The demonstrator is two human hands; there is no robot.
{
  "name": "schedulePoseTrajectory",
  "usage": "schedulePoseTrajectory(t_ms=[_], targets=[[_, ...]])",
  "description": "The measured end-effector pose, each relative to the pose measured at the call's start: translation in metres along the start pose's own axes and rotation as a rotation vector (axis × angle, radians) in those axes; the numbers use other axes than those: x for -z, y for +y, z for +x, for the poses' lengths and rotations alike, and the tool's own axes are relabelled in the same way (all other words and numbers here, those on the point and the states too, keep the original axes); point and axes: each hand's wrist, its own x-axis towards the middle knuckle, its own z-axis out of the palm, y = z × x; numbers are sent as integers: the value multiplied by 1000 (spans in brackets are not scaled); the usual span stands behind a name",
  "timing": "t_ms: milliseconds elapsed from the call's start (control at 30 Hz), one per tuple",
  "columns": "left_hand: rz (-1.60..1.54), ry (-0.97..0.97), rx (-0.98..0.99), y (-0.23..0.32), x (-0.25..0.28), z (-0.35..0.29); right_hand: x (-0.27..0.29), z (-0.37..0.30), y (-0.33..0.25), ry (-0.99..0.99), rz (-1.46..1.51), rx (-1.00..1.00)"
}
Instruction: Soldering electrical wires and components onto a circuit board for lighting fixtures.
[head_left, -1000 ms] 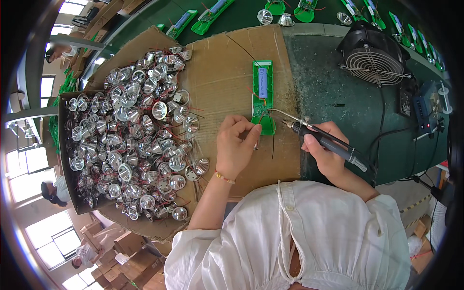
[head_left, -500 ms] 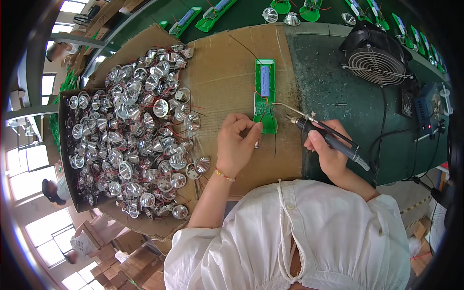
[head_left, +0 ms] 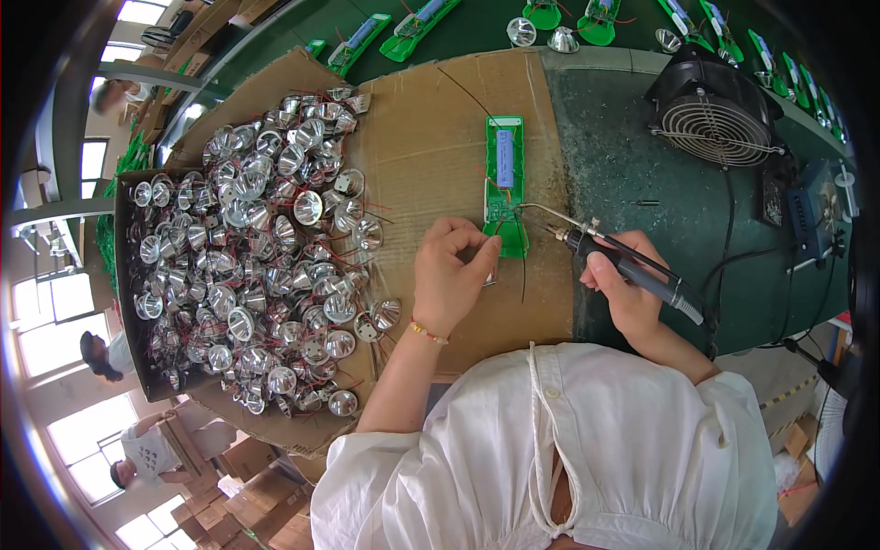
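Note:
A green plastic lamp housing point(head_left: 515, 240) lies on the cardboard, with a blue cylindrical battery point(head_left: 504, 159) and a small green circuit board point(head_left: 498, 212) inside. My left hand point(head_left: 451, 275) rests at its near end, thumb and fingers pinched together; thin wires run by the fingertips, but what they hold is hidden. A silvery edge point(head_left: 491, 276) peeks out beside that hand. In my right hand point(head_left: 625, 286) is a grey-handled soldering iron point(head_left: 632, 271) with a bent metal feed tube point(head_left: 555, 215). The tube's end is at the board's right edge.
Left of the cardboard mat point(head_left: 431, 137), a box point(head_left: 133, 348) overflows with shiny reflector cups point(head_left: 240, 324) trailing red wires. A caged fan point(head_left: 715, 128) and a blue soldering station point(head_left: 808, 220) stand on the right. More green housings point(head_left: 357, 44) line the far side.
The iron's feed tube has come slightly nearer me, to the board's edge. My left hand stays pinched in place. A person in the left background has come further into view.

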Motion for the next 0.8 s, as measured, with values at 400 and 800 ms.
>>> schedulePoseTrajectory(t_ms=[400,800], targets=[[-18,93,129,6,-5,10,-4,3,3,-19,35,-36],[2,72,114,3,-6,12,-10,6,8,9,91,-86]])
